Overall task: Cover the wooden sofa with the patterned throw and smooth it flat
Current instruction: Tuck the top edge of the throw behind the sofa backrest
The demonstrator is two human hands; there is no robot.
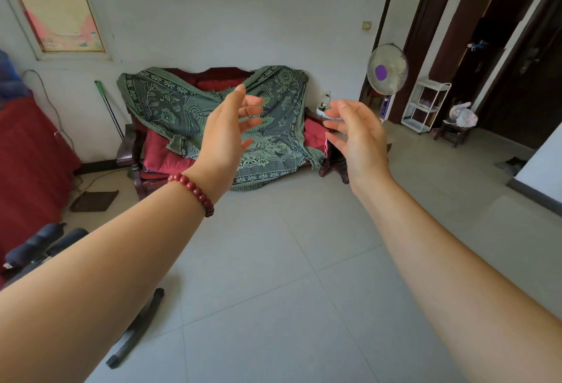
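Note:
A green patterned throw (170,109) lies crumpled and uneven over a dark wooden sofa (127,145) against the far wall. Red cushions (164,154) show beneath it at the left, the right and along the top. The throw's fringed hem hangs to the floor at the front. My left hand (228,133), with a red bead bracelet on its wrist, is raised in the air with fingers spread. My right hand (355,139) is raised beside it, fingers apart too. Both hands hold nothing and are well short of the sofa.
Grey tiled floor (273,261) stretches between me and the sofa. A standing fan (387,69) and a white shelf cart (425,106) stand at the right. A green-handled broom (109,109) leans left of the sofa. Red cloth-covered furniture (27,169) and exercise equipment (45,246) sit at the left.

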